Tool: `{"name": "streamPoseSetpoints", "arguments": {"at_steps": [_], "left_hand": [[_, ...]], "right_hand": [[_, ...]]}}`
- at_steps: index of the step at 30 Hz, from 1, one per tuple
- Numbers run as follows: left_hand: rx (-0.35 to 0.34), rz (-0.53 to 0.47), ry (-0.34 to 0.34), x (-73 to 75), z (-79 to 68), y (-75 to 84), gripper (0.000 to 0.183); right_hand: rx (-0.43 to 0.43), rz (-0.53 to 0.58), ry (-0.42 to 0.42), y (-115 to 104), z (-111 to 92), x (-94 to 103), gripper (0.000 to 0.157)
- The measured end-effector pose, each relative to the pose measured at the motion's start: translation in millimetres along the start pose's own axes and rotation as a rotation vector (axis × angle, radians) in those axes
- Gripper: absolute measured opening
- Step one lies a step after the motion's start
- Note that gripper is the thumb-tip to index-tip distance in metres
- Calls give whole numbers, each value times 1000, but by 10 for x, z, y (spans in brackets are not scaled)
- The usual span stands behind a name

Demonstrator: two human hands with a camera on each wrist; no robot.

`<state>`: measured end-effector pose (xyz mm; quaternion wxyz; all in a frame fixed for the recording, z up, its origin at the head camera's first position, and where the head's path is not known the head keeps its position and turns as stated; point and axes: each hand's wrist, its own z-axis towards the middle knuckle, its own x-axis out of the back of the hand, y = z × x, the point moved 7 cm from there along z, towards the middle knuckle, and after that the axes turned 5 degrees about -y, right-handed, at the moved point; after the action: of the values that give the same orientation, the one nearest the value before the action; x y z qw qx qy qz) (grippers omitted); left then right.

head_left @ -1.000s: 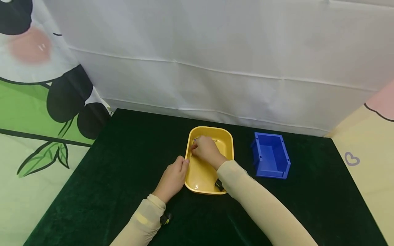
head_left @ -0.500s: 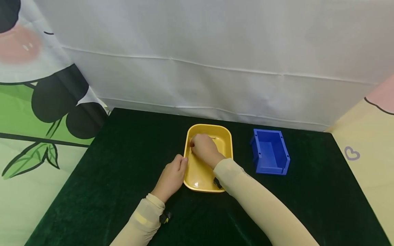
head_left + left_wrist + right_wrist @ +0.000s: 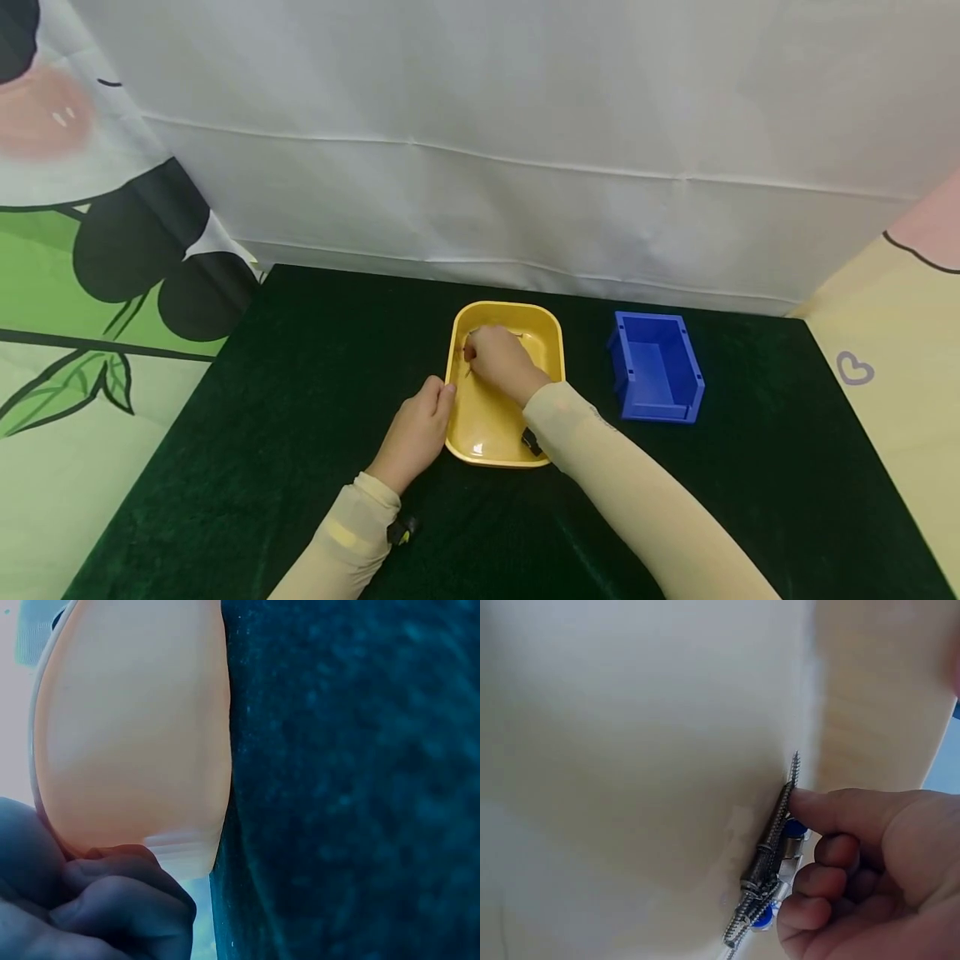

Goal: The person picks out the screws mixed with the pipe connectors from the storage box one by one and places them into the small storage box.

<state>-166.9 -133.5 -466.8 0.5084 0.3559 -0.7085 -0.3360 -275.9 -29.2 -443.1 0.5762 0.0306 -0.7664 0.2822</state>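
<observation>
A yellow tray (image 3: 487, 427) stands on the dark green cloth. My left hand (image 3: 411, 429) grips its left rim, thumb on top and fingers bent below the edge in the left wrist view. Inside the tray, my right hand (image 3: 501, 360) reaches down by the left wall. There the right wrist view has its thumb against a threaded screw (image 3: 795, 769), fingers curled; the thumb partly covers the screw. Beneath lies a pile of dark screws (image 3: 757, 874), with blue-ended metal pieces (image 3: 763, 916) among them. Another thin metal piece (image 3: 517, 335) lies near the tray's far end.
A blue open-front bin (image 3: 660, 412) stands to the right of the tray, with a strip of cloth between them. Behind the green-covered table (image 3: 330, 333) hangs a white sheet (image 3: 450, 200). Printed cloths hang at both sides.
A thin screw tip now shows below my right fingers in the head view. My left hand keeps its hold on the rim. The head view has shifted slightly.
</observation>
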Motion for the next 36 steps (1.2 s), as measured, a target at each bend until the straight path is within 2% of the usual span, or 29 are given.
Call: {"name": "streamPoseSetpoints", "arguments": {"at_steps": [8,12,19,22,28,36], "left_hand": [[-6,1,-1,11,-14,-8,29],[-8,5,7,24,-18,-8,29],[-4,17,0,1,-11,-18,29],[-4,19,2,-2,-14,-20,28],[-2,21,6,1,-23,-15,27],[-11,12,0,-3,-13,-2,27]], "right_hand": [[64,-63,-17,-40,-27,-13,18],[98,-70,-28,-38,-36,-17,16],[91,-97,-45,-27,-81,5,12],[75,-54,-56,-37,-121,69,14],[36,108,-46,-47,-227,269,14],[14,218,43,25,-390,523,13]]}}
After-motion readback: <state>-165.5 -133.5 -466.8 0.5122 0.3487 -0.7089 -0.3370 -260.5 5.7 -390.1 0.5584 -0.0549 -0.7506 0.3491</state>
